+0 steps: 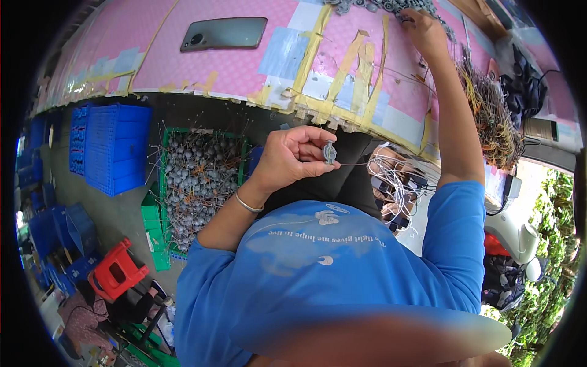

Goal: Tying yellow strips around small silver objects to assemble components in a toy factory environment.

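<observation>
Between the thumb and fingers of my left hand [295,156] is a small grey moulded part [329,152], round with a raised curved rim, held upright in front of my lap. A thin wire runs from it to the right. My right hand [423,35] reaches to the far side of the table, its fingers curled down at a pile of grey parts [373,5]. Whatever is between those fingertips is too small to make out. The pile looks to be of similar small grey pieces.
A phone [224,33] lies on the pink taped table [165,55]. Bundled wires [489,116] hang at its right end, and white cables [397,174] lie beside my lap. Left stand a green crate [202,183] of wired grey parts, blue crates [119,147] and a red stool [118,271].
</observation>
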{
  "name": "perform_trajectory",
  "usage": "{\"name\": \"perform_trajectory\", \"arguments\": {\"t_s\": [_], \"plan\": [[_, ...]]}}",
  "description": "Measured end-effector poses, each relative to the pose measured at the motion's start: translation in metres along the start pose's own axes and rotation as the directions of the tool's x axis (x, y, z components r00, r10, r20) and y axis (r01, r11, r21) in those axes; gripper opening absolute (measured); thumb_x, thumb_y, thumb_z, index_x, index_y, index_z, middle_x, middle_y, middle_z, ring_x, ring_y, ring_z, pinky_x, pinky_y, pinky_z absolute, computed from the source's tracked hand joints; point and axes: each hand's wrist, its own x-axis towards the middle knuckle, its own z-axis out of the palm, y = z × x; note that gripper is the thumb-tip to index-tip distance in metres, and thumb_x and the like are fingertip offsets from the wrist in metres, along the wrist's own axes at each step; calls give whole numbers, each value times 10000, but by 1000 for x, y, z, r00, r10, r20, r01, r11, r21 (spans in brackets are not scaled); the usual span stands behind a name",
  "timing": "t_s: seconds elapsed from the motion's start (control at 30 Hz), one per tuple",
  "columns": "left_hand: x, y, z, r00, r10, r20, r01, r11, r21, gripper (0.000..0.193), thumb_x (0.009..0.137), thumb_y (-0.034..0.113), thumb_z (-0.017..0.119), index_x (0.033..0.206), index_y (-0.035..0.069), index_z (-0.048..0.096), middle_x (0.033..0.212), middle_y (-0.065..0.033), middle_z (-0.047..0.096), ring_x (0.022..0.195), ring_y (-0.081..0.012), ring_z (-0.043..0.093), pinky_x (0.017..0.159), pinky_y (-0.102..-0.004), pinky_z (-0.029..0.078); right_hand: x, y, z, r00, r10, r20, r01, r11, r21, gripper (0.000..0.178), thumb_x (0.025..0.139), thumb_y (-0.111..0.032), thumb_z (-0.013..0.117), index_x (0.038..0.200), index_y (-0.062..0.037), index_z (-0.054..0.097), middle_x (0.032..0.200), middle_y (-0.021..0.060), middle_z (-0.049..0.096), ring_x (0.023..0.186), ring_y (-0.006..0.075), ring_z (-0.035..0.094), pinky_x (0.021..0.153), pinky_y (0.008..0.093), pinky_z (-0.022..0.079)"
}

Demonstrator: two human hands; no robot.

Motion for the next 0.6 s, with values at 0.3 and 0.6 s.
{"name": "perform_trajectory", "arguments": {"t_s": [0.3, 0.6], "plan": [[-2, -2, 8, 997, 65, -51, -61, 996, 66, 424, 737, -134, 739, 1133, -81, 598, 936, -109, 684, 865, -199, 707, 823, -339, 591, -27, -23, -29, 985, 136, 109, -134, 991, -30, 188, 837, -312, 652, 915, -146, 694, 832, 119, 703, 785, 346, 678, 698, 444, 540], [-8, 9, 20, 937, 273, -219, -233, 953, 194, 412, 737, -155, 712, 1129, -90, 601, 970, -122, 681, 869, -186, 702, 806, -311, 589, -52, -97, -56, 999, 27, -18, -22, 974, 226, 205, 850, -226, 685, 1001, -90, 713, 825, 152, 708, 749, 264, 699, 658, 351, 539]]}}
